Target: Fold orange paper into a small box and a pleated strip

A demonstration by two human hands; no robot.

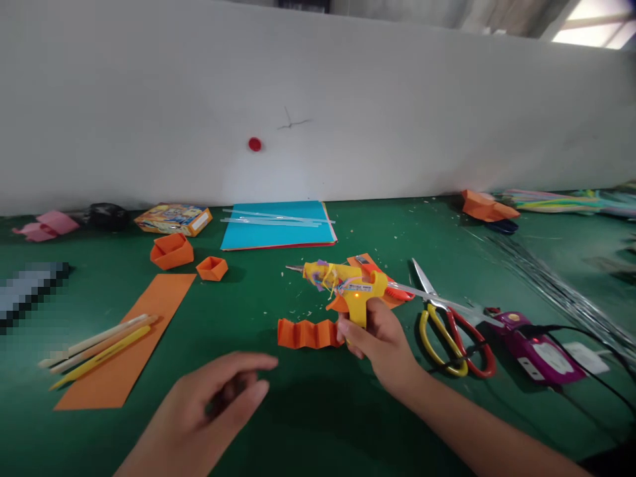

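Note:
My right hand [372,338] is wrapped round the handle of a yellow glue gun [342,281], its nozzle pointing left and a clear glue stick out of its back. Just below the gun, a zigzag-folded orange paper strip [308,334] stands on the green table; its right end is at my right fingertips. My left hand [213,404] hovers to the lower left of the strip, thumb and forefinger apart, holding nothing. Its other fingers are partly hidden. Orange paper and a red-orange cutter [400,291] lie behind the gun.
Scissors [454,331] and a purple power strip [541,351] with black cords lie right. Left are two folded orange rings [171,251], pencils [106,344] on an orange sheet [166,291], and a patterned box [173,218]. Blue sheets [278,235] lie before the white wall [397,119].

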